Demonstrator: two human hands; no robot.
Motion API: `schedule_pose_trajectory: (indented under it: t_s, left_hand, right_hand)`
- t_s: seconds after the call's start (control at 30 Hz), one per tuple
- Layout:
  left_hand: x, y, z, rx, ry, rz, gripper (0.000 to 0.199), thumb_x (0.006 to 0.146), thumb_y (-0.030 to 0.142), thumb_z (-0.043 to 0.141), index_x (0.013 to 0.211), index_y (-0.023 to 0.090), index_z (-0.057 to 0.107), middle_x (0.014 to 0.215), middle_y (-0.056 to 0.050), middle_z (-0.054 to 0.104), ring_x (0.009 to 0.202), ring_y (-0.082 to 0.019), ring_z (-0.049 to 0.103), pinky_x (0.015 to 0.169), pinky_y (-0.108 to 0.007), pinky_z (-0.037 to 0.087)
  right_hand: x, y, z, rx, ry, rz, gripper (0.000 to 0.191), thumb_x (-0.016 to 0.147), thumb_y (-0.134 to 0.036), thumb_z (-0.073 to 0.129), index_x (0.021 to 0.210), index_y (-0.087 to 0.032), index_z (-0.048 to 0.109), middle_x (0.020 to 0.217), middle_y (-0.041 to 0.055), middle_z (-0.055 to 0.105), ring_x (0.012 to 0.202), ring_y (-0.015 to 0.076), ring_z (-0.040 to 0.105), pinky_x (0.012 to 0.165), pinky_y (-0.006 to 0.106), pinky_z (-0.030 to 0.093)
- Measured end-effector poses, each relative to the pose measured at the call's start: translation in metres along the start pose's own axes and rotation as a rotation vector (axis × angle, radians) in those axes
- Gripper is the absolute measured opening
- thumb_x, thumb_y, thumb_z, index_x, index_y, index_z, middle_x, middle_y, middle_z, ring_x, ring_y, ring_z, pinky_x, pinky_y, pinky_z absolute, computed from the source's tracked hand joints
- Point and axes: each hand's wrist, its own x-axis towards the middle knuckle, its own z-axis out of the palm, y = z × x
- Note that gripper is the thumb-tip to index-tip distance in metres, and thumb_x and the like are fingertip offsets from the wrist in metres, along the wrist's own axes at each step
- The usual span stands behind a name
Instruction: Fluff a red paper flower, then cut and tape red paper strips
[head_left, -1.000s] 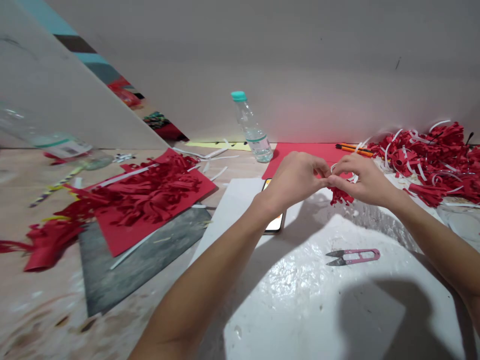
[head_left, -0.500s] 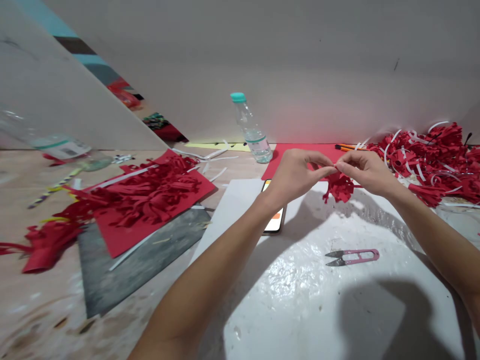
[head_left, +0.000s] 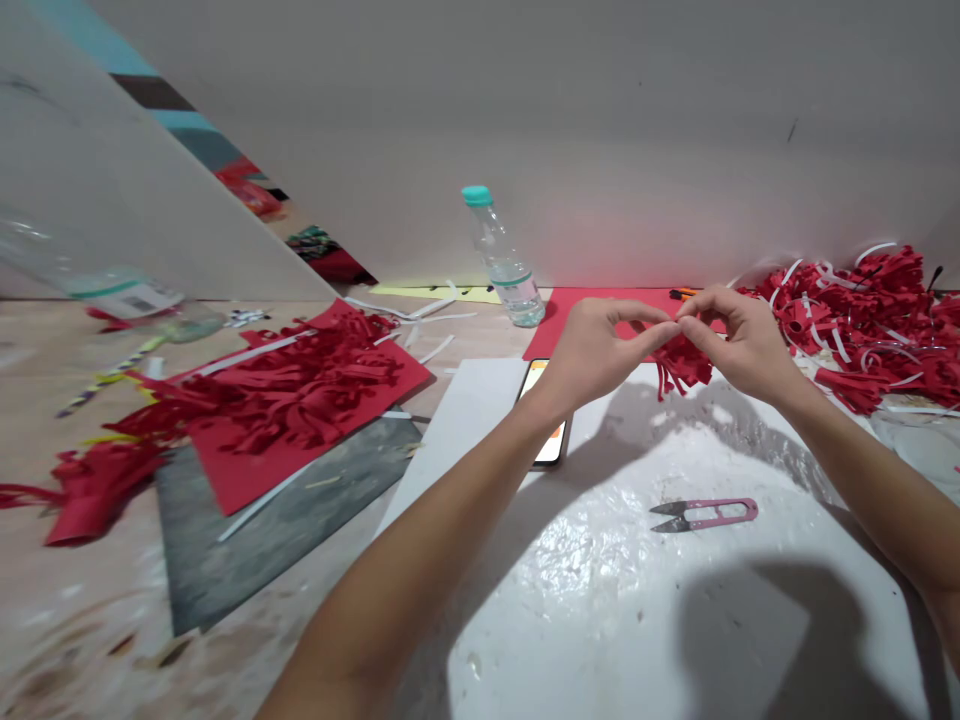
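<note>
Above the glossy white board (head_left: 585, 600), my left hand (head_left: 600, 345) and my right hand (head_left: 742, 340) meet fingertip to fingertip. Both are closed in a pinch on a small red fringed tassel (head_left: 684, 365), whose cut strands hang beneath the fingers; its top is hidden by them. A pair of thread snips (head_left: 705, 514) with pink handles lies on the board below my hands. Partly behind my left wrist is a phone (head_left: 553, 445) with a lit screen. A red sheet (head_left: 559, 320) lies flat behind my hands.
Red fringed pieces with white strips form a pile (head_left: 862, 320) at the right. At left, cut red fringe (head_left: 292, 390) lies on a red sheet over a dark grey board (head_left: 277, 530). A water bottle (head_left: 514, 285) stands near the wall; another bottle (head_left: 127, 295) is at far left.
My right hand has shifted slightly right and up, and its fingers have turned. The tassel has turned and risen a little between the fingertips. The surroundings look the same.
</note>
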Motion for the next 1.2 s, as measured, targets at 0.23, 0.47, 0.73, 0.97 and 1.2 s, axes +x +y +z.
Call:
schedule_pose_trajectory:
  t_s: [0.23, 0.47, 0.73, 0.97, 1.2]
  left_hand:
    - [0.001, 0.000, -0.001, -0.094, -0.039, 0.007, 0.022, 0.087, 0.039, 0.070, 0.081, 0.021, 0.081, 0.078, -0.004, 0.078, 0.068, -0.016, 0.068, 0.061, -0.025, 0.052]
    - [0.002, -0.001, -0.001, -0.107, -0.032, 0.026, 0.017, 0.086, 0.030, 0.068, 0.080, 0.021, 0.081, 0.074, -0.003, 0.077, 0.069, -0.016, 0.068, 0.061, -0.026, 0.051]
    - [0.003, -0.003, -0.003, -0.078, 0.011, 0.052, 0.010, 0.083, 0.027, 0.073, 0.078, 0.021, 0.079, 0.079, -0.003, 0.078, 0.072, -0.016, 0.068, 0.065, -0.026, 0.051]
    - [0.001, -0.003, 0.002, -0.016, 0.064, 0.110, 0.007, 0.082, 0.023, 0.074, 0.076, 0.019, 0.077, 0.080, -0.003, 0.077, 0.074, -0.015, 0.068, 0.072, -0.027, 0.052]
    - [0.001, -0.011, 0.004, 0.048, 0.096, 0.158, 0.004, 0.081, 0.024, 0.075, 0.079, 0.021, 0.077, 0.084, -0.004, 0.078, 0.080, -0.017, 0.068, 0.078, -0.031, 0.052]
  right_hand:
    - [-0.002, -0.001, 0.002, -0.044, 0.054, -0.136, 0.004, 0.088, -0.022, 0.066, 0.084, -0.023, 0.067, 0.084, 0.0006, 0.070, 0.079, 0.0161, 0.061, 0.075, 0.033, 0.048]
    - [-0.004, -0.004, 0.005, -0.030, 0.088, -0.149, 0.006, 0.086, -0.018, 0.066, 0.085, -0.023, 0.069, 0.085, 0.0008, 0.072, 0.079, 0.0165, 0.063, 0.074, 0.033, 0.050]
    - [-0.002, -0.002, 0.002, 0.020, 0.069, -0.082, 0.006, 0.087, -0.023, 0.065, 0.083, -0.023, 0.070, 0.086, 0.0021, 0.070, 0.080, 0.0161, 0.063, 0.072, 0.033, 0.050]
    - [0.000, 0.004, -0.001, -0.010, -0.004, -0.003, 0.015, 0.086, -0.034, 0.068, 0.078, -0.022, 0.070, 0.088, 0.0040, 0.067, 0.083, 0.0175, 0.062, 0.078, 0.036, 0.050]
    - [0.003, 0.008, -0.002, 0.148, -0.130, 0.197, 0.027, 0.085, -0.045, 0.068, 0.079, -0.018, 0.070, 0.079, 0.0038, 0.066, 0.068, 0.0135, 0.057, 0.064, 0.030, 0.046]
